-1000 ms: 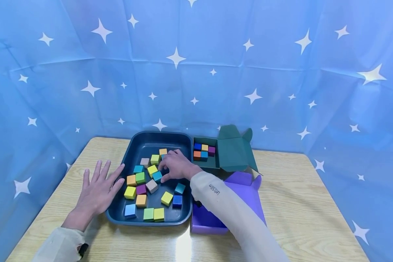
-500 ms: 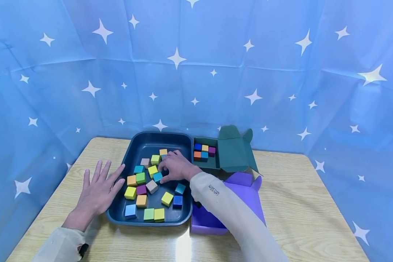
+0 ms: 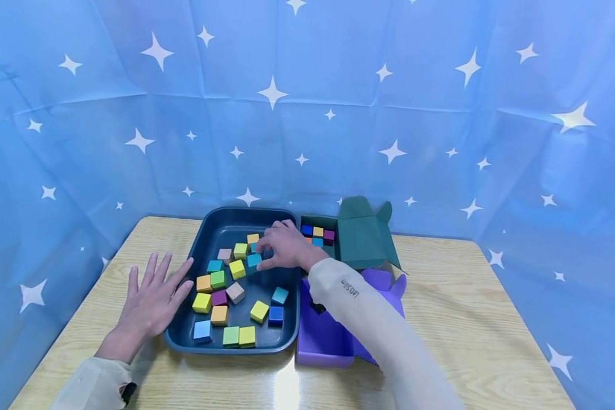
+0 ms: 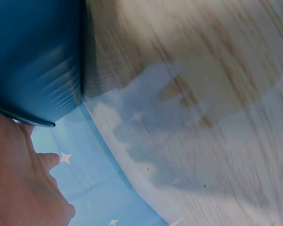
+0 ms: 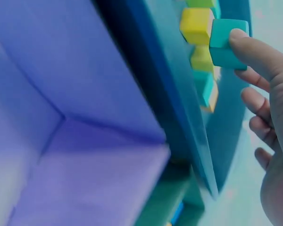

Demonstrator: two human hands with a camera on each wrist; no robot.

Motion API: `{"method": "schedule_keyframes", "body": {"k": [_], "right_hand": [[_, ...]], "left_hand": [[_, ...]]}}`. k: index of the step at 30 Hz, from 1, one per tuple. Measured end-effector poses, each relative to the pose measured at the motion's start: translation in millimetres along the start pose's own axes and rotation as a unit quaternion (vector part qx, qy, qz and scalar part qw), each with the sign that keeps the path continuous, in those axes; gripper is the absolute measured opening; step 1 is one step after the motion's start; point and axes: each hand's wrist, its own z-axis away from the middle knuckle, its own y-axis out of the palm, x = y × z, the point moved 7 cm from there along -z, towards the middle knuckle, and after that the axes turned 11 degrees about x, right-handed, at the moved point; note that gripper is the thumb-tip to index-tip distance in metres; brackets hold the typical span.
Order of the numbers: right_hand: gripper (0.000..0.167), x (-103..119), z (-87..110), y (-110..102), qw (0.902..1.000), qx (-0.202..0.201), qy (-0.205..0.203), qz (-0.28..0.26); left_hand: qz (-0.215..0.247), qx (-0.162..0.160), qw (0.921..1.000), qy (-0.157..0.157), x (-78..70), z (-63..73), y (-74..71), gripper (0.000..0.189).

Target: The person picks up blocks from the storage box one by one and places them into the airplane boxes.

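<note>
My right hand (image 3: 287,245) pinches a teal cube (image 5: 221,42) between thumb and fingers, over the right side of the dark blue tray (image 3: 236,213). In the right wrist view the thumb lies on one face of the cube, its other fingers loosely bent. Just behind it are a yellow cube (image 3: 237,269) and another teal cube (image 5: 203,84). My left hand (image 3: 154,296) is spread with straight fingers at the tray's left rim, seen only partly in the left wrist view.
Several coloured cubes lie scattered in the tray, such as a light blue cube (image 3: 202,331). Right of it, a green box (image 3: 364,242) with its lid open holds several cubes. A purple box (image 3: 320,336) with its lid open stands in front of it, partly beneath my right sleeve.
My right hand has moved up and slightly right in the head view, taking the teal cube away from the pale cube beside it. The left hand stays put.
</note>
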Motion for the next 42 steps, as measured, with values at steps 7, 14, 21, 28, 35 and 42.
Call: {"method": "schedule_keyframes", "body": {"k": [7,14,21,28,35,42], "right_hand": [[0.040,-42,25.1,-16,0.9984,-0.018,0.041,-0.035],[0.040,-94,57.6,-27,0.9930,-0.037,0.099,-0.054],[0.040,-126,79.4,-22,0.9862,-0.028,0.152,-0.059],[0.040,-142,87.0,-7,0.9804,-0.005,0.194,-0.032],[0.033,-145,80.1,6,0.9771,0.013,0.212,-0.013],[0.036,-148,72.5,15,0.9725,0.022,0.231,0.020]], "left_hand": [[0.003,-0.003,1.0000,0.000,-0.7,0.8,0.9,0.061],[0.006,-0.006,1.0000,0.001,-0.7,0.8,0.2,0.061],[0.006,-0.008,0.9999,0.004,-0.6,1.0,-0.4,0.061],[0.009,-0.005,0.9999,0.004,-0.4,1.2,-0.2,0.060],[0.009,-0.004,0.9999,0.000,1.6,0.9,-0.5,0.060],[0.010,0.006,0.9999,-0.003,2.4,-0.4,1.0,0.060]]}}
